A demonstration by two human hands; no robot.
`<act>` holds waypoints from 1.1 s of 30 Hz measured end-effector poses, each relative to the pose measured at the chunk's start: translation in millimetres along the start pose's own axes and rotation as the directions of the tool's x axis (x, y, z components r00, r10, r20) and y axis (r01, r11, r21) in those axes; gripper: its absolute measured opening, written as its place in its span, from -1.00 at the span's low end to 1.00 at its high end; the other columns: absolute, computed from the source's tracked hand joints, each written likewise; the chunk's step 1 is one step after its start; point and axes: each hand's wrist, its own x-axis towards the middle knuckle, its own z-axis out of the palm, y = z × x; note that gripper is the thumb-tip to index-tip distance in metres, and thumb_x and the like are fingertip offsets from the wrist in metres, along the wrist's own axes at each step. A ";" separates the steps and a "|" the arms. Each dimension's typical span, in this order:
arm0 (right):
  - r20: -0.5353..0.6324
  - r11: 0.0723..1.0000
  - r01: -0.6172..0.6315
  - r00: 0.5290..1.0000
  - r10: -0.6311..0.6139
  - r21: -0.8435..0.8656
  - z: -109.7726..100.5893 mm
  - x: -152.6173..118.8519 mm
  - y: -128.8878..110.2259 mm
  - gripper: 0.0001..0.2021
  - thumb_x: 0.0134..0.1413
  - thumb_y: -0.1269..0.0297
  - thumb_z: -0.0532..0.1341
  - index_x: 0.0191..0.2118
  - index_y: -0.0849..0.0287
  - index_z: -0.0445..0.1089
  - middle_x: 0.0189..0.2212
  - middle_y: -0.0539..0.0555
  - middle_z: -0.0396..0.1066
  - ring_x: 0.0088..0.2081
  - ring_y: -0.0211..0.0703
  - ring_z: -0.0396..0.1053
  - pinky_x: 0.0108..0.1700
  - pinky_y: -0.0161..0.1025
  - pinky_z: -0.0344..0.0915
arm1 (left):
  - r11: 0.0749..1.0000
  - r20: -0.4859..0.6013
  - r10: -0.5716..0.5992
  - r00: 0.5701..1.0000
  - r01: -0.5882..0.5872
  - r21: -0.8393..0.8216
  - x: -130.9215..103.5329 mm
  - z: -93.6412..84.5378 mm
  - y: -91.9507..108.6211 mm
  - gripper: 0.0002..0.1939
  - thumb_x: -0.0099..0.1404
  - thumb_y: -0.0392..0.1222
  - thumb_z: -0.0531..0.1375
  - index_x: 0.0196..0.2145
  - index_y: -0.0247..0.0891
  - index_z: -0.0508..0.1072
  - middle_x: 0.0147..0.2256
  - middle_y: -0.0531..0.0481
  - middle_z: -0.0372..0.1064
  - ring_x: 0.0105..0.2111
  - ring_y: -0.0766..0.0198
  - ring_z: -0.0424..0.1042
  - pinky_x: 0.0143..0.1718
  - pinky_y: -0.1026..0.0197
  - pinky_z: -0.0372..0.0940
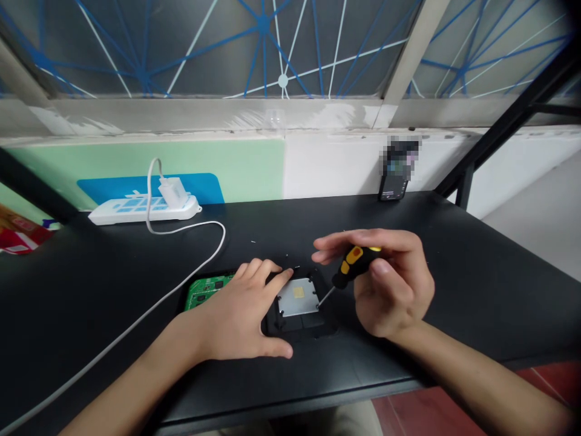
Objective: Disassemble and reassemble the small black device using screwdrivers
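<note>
A black casing (285, 327) lies on the black table, with a green circuit board (204, 292) at its left and a silver metal plate (293, 306) at its right. A small yellowish square (298, 292) is on the plate. My left hand (240, 309) rests across the middle of the casing, fingers spread, thumb toward the table's front; it hides part of the board. In my right hand (394, 284) is a black-and-yellow screwdriver (356, 263), held tilted. Its tip meets the plate's lower right corner, where a screw seems to sit. The index finger is stretched out past the handle.
Tiny screws (297, 267) lie behind the casing. A white power strip (145, 209) with a plugged-in charger (173, 192) stands at the back left, its white cable (181, 284) running across the table. A phone (394, 175) leans on the wall. A red packet (20, 233) is far left.
</note>
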 end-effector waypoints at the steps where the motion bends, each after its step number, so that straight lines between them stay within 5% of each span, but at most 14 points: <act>1: 0.000 0.999 -0.008 1.000 0.008 0.034 0.1 0.1 0.0 -0.70 0.29 0.45 0.08 0.04 0.12 0.43 -0.16 0.13 0.61 -0.27 -0.06 0.60 -0.31 -0.05 0.57 | 1.000 0.001 0.000 1.000 0.000 0.001 0.0 0.1 -0.1 0.00 0.14 0.23 0.37 0.38 -0.18 0.10 0.14 -0.21 0.17 0.12 -0.18 0.18 0.20 -0.24 0.12; 8: 0.064 0.961 0.198 0.980 -0.188 -0.191 -3.4 6.0 5.3 -0.71 0.23 0.16 0.28 0.05 0.04 0.44 -0.17 0.10 0.40 -0.36 -0.17 0.49 -0.47 -0.16 0.54 | 1.000 -0.005 -0.003 1.000 0.003 -0.005 -0.9 -0.7 0.0 0.00 0.13 0.22 0.38 0.39 -0.13 0.08 0.15 -0.20 0.17 0.12 -0.19 0.18 0.19 -0.23 0.14; 12: 0.063 0.910 0.240 0.971 -0.232 -0.339 -6.1 7.3 5.7 -0.65 0.10 0.29 0.39 0.02 -0.05 0.46 -0.27 0.09 0.40 -0.33 -0.09 0.44 -0.48 -0.12 0.52 | 1.000 -0.018 0.018 1.000 -0.018 -0.003 -0.9 -0.4 -0.9 -0.01 0.13 0.23 0.38 0.38 -0.11 0.10 0.15 -0.20 0.18 0.10 -0.19 0.20 0.17 -0.24 0.16; 17: 0.057 0.953 0.172 0.985 -0.163 -0.250 -2.0 3.8 2.1 -0.54 0.11 0.49 0.34 0.11 -0.03 0.41 -0.19 0.06 0.52 -0.33 -0.15 0.51 -0.43 -0.17 0.55 | 1.000 -0.024 0.014 1.000 -0.014 -0.002 -0.5 -0.2 -0.6 -0.01 0.13 0.22 0.38 0.38 -0.13 0.11 0.14 -0.20 0.19 0.10 -0.18 0.20 0.17 -0.22 0.17; 24: 0.030 0.999 -0.003 1.000 0.004 -0.050 0.6 -1.4 -2.1 -0.70 0.35 0.37 0.04 0.06 0.00 0.42 -0.03 0.12 0.58 -0.27 -0.07 0.60 -0.32 -0.03 0.59 | 1.000 0.006 -0.004 1.000 0.004 0.016 -1.0 -1.1 0.0 0.02 0.14 0.23 0.37 0.39 -0.23 0.08 0.14 -0.23 0.18 0.11 -0.18 0.19 0.19 -0.23 0.14; 30: 0.083 0.970 0.162 0.985 -0.149 -0.179 -5.3 3.7 3.9 -0.70 0.25 0.18 0.26 0.07 0.04 0.45 -0.14 0.13 0.42 -0.34 -0.14 0.51 -0.43 -0.12 0.56 | 1.000 0.002 -0.004 1.000 0.004 0.016 -0.3 -0.4 -0.1 0.02 0.13 0.23 0.39 0.38 -0.19 0.09 0.15 -0.22 0.17 0.13 -0.18 0.17 0.21 -0.24 0.13; 33: 0.102 0.922 0.221 0.975 -0.198 -0.319 -6.5 5.8 4.0 -0.64 0.14 0.32 0.36 0.07 0.00 0.46 -0.29 0.07 0.43 -0.37 -0.15 0.46 -0.45 -0.15 0.51 | 1.000 0.004 0.000 1.000 0.000 0.022 -0.4 -0.3 0.2 0.00 0.13 0.22 0.40 0.38 -0.17 0.11 0.17 -0.23 0.16 0.13 -0.17 0.18 0.20 -0.23 0.13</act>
